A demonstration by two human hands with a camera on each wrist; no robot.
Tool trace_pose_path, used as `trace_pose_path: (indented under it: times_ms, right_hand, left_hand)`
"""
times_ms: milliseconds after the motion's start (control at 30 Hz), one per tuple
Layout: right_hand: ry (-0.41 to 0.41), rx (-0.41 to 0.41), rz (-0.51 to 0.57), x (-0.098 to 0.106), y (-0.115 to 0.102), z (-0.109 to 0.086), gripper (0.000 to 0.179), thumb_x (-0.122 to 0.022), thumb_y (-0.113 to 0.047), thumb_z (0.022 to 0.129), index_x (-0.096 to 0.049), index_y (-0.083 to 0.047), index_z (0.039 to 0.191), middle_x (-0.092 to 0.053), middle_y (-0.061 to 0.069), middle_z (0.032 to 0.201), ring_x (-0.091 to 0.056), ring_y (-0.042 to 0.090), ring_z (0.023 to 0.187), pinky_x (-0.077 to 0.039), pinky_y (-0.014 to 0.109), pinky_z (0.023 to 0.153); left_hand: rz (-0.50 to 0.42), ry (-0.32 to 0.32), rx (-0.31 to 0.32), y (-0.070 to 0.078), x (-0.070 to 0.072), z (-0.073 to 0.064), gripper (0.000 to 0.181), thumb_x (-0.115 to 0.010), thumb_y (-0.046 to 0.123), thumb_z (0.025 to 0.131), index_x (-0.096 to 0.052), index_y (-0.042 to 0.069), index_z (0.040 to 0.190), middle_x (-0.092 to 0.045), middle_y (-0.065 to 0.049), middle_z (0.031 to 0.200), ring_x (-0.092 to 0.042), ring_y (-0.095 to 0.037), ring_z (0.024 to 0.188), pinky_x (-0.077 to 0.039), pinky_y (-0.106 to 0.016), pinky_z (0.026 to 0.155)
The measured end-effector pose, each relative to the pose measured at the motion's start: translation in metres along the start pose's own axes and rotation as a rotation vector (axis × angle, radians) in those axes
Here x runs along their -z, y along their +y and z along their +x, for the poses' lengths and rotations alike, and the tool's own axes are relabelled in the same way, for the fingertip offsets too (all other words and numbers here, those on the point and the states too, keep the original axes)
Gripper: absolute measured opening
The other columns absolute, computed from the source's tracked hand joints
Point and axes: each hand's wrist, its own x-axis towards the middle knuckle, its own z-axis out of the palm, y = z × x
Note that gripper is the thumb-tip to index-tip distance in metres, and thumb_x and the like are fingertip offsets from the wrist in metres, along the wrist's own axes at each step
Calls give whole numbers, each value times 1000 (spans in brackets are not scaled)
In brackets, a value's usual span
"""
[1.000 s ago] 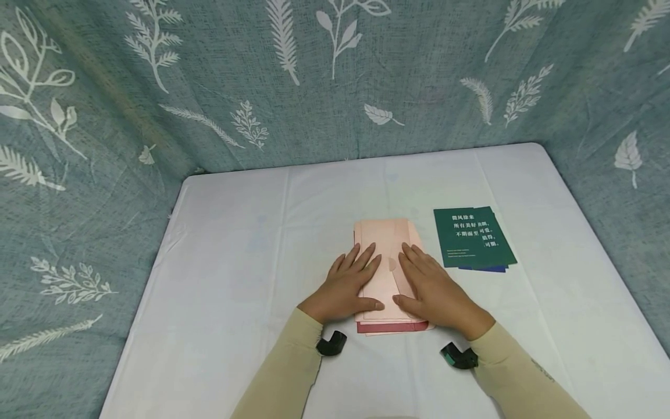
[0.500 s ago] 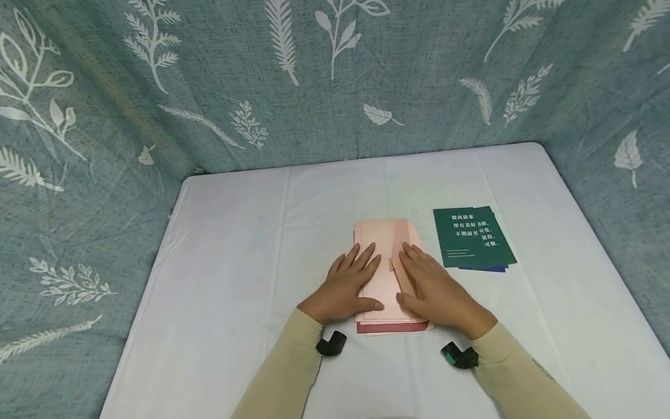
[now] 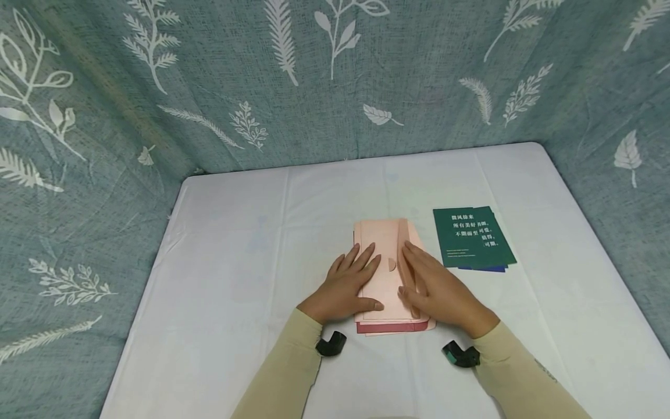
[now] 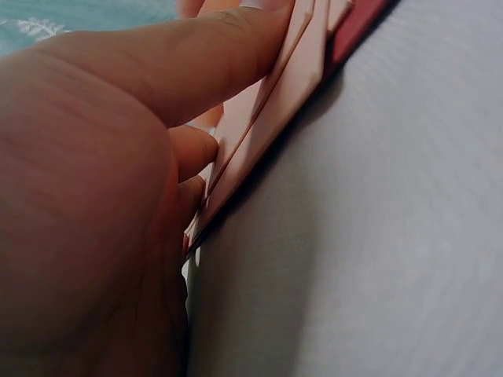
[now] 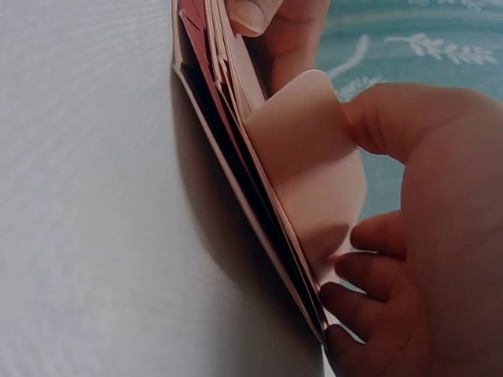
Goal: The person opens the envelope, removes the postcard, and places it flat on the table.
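Observation:
A stack of pale pink envelopes [image 3: 379, 235] lies on the table, with a dark red one [image 3: 387, 327] showing beneath at the near edge. My left hand [image 3: 340, 288] rests on the top envelope's left side, fingers spread and straight. On the right, the top envelope's long flap [image 5: 302, 137] stands raised, and my right hand [image 3: 445, 288] holds it between the thumb, over its upper edge, and the fingers on its outer side. A small rounded notch [image 3: 392, 265] shows mid-envelope. In the left wrist view, the left thumb [image 4: 212, 59] lies along the layered envelope edges.
Green cards [image 3: 466, 238] with white printing lie overlapped right of the stack, a blue edge [image 3: 484, 269] peeking from underneath. The white-covered table [image 3: 235, 244] is bordered by a patterned teal curtain [image 3: 314, 116] at the back and sides.
The top envelope's flap has gone from lying flat to standing up as my right hand shifted slightly rightward and its palm tilted. My left hand has stayed in place.

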Motion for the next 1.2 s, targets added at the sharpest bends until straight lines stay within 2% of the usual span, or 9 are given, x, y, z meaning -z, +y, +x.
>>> trace_pose_path:
  times_ms: [333,600,867,1200]
  right_hand:
    - [61,31,90,8,1,-2,81,-68,-26,107,-26,-9,174,-29,8,177,-33,33,159,-34,57,121]
    - [105,69,45,11,3,-3,72,-63,-22,111,-29,-9,173,-27,6,177,-33,32,159,-34,58,121]
    - [153,55,13,13,4,-4,65,-61,-19,112,-35,-6,170,-32,7,176,-37,34,156,-36,59,120]
    - [170,49,-16,16,6,-5,59,-58,-15,113,-39,-4,168,-36,9,174,-39,36,155,-37,59,119]
  left_hand:
    - [-17,3,-7,1,1,-1,101,-74,56,100,-20,13,174,3,2,181,16,-23,164,4,-55,128]
    - [-11,1,-8,1,1,-1,102,-73,58,100,-19,13,174,4,2,181,16,-24,164,4,-55,128]
    - [-3,-2,-5,1,1,-1,102,-73,57,100,-19,13,174,4,2,181,16,-23,164,3,-56,128]
    - [-7,4,-1,1,1,0,102,-74,57,99,-20,14,175,3,2,182,15,-24,164,2,-56,128]
